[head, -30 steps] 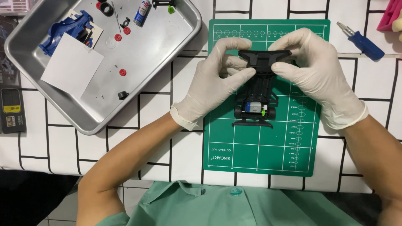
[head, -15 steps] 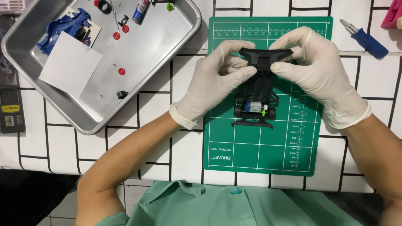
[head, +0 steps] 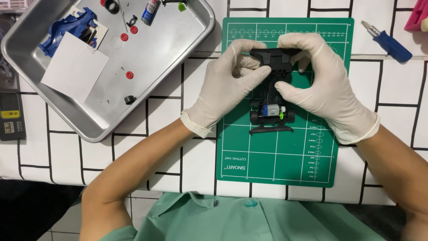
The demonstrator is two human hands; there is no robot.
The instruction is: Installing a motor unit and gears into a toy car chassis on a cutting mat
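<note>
Both gloved hands pinch a black toy car over the green mat: left hand at nine o'clock, right hand at three. A tray sits at ten o'clock.

A small dark device lies flat at the counter's far left edge, just left of the metal tray; its face carries a yellow label strip above a pale screen-like panel. In the tray, a blank white square card lies tilted, partly covering a second white card beside blue parts. A small cylindrical battery with a blue, white and red label lies near the tray's far rim.
</note>
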